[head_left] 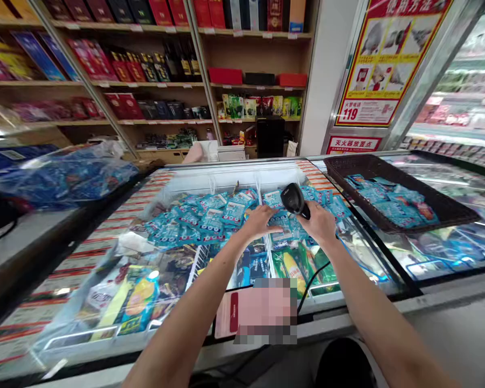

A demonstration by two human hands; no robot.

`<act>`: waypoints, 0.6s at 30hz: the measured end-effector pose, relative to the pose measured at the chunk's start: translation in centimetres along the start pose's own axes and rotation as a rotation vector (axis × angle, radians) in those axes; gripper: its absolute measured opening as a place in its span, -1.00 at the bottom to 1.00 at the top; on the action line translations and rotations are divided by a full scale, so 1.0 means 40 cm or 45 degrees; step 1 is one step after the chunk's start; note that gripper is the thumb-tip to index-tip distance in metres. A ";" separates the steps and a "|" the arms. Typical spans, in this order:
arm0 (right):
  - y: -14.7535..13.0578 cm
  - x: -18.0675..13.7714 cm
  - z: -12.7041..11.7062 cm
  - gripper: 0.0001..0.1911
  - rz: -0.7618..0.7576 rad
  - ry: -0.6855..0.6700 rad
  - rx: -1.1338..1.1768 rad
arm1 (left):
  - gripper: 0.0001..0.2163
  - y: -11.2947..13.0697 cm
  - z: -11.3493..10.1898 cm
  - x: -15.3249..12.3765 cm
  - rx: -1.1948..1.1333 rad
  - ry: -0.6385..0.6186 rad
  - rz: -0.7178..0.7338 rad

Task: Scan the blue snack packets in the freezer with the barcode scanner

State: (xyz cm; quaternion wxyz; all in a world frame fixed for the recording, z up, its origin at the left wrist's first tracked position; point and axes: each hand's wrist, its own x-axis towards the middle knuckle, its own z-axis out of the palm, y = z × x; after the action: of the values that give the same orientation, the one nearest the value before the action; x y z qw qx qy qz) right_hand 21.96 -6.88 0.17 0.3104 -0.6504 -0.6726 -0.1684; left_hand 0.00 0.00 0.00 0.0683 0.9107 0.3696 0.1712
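Black scanner [293,198] sits in the right hand [321,221], arm stretched forward.

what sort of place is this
Probably a grocery shop or small supermarket: stocked shelves stand at the back, a glass-topped freezer is in front, and the right hand holds a scanner.

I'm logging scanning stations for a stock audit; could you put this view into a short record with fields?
Left hand: open, fingers spread over the blue packets; contact unclear
Right hand: gripping a black handheld scanner
Work surface: glass-topped chest freezer
Blue packets: loosely heaped across the glass
To the right: dark brown basket holding more such packets
To the left: clear plastic bag with blue contents
Background: wooden shelves of boxes and bottles; poster reading 119
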 end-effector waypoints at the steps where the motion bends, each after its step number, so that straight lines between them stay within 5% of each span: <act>1: -0.001 0.000 -0.002 -0.62 0.007 -0.004 0.000 | -0.37 -0.007 -0.009 -0.018 -0.027 0.018 -0.055; 4: -0.007 0.000 -0.009 -0.63 0.010 -0.020 -0.001 | -0.41 -0.028 -0.033 -0.073 -0.176 0.160 -0.246; 11: -0.027 -0.008 -0.026 -0.62 -0.117 -0.104 0.042 | -0.59 -0.070 -0.038 -0.164 -0.917 0.797 -0.670; 18: -0.040 -0.012 -0.025 -0.62 -0.345 -0.196 0.108 | -0.61 -0.082 -0.034 -0.169 -0.866 0.813 -0.614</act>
State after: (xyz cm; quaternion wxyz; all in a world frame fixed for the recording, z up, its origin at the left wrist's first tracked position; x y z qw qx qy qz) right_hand 20.59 -8.03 0.89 0.2596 -0.5508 -0.7825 -0.1298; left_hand -7.15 -2.36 -1.30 0.2815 0.6287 0.4947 0.5298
